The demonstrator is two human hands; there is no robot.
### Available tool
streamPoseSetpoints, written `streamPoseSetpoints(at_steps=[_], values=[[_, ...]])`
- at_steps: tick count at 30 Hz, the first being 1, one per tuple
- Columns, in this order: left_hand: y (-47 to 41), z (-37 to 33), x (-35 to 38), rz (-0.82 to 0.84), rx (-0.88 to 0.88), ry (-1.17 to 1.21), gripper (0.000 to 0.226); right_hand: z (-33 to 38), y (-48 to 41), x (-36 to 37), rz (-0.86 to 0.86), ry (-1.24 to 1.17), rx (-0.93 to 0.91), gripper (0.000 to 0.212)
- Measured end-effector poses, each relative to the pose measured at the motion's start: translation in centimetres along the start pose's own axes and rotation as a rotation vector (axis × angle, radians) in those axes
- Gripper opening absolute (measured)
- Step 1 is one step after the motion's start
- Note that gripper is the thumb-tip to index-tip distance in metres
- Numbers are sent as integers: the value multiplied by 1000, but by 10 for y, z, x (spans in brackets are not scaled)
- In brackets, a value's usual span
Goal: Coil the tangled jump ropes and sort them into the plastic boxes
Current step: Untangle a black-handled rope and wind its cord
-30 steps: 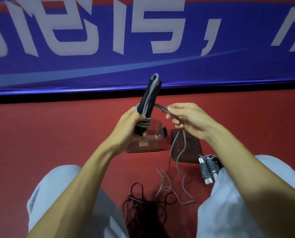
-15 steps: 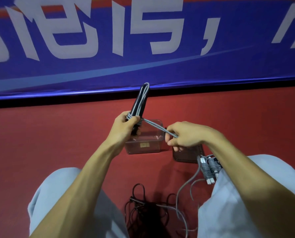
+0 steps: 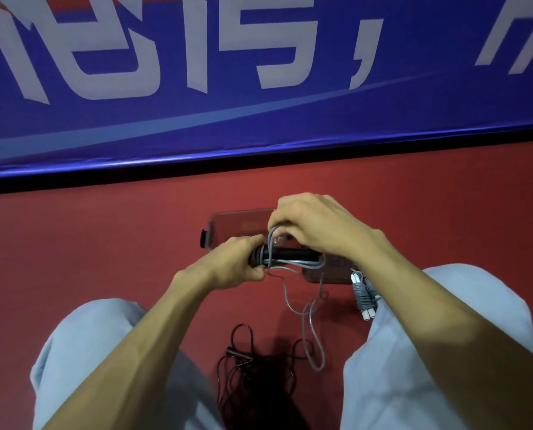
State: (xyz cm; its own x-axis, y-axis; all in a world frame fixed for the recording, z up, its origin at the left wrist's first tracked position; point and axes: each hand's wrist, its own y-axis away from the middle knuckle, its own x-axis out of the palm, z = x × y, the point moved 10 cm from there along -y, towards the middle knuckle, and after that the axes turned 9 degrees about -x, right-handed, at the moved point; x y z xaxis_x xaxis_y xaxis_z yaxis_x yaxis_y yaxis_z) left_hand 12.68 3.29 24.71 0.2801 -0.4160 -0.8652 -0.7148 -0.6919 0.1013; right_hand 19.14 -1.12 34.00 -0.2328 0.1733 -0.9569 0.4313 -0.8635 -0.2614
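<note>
My left hand grips the black handles of a jump rope, which lie level, pointing right. Grey cord is wound round them near my left fingers. My right hand reaches over the handles and pinches a loop of that cord above them. The loose end of the cord hangs down to the red floor. A clear plastic box sits on the floor behind my hands, partly hidden. A tangle of black rope lies between my knees.
A coiled grey rope with white-tipped handles lies by my right knee. A dark flat lid or second box lies under my right wrist. The blue banner closes off the far side of the red floor.
The handles have swung from upright to level. My right hand has risen from beside the box to over the handles, carrying the cord round them. The hanging cord is shorter.
</note>
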Motion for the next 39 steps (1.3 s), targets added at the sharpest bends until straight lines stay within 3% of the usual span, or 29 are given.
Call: streamPoseSetpoints(at_steps=[7,9,11,15,18,20,23,27,34,39], values=[[10,-10,-8,29,17,187,38,-48,11,-11,-269,-164,369,25],[14,-12,-10,50,21,269,42,-61,13,-8,-308,-330,456,23],[14,-13,-17,-4,35,318,30,-66,12,-4,-317,-536,486,17],[17,-16,-26,-15,34,528,19,-65,17,9,-345,-1144,571,9],[19,-18,-36,-45,15,734,5,-67,16,19,-456,-1504,642,22],[19,-16,-44,-81,-35,998,16,-65,12,20,-489,-1581,625,27],[17,-12,-52,-98,-52,1321,22,-45,3,18,-331,-1569,494,21],[18,-5,-59,-86,-27,1400,42,-29,-1,8,-193,-1463,363,23],[17,-6,-51,-151,-97,1408,14,-22,6,40,151,-1097,387,23],[16,17,-51,-260,-176,1407,9,-36,20,60,431,-591,386,7]])
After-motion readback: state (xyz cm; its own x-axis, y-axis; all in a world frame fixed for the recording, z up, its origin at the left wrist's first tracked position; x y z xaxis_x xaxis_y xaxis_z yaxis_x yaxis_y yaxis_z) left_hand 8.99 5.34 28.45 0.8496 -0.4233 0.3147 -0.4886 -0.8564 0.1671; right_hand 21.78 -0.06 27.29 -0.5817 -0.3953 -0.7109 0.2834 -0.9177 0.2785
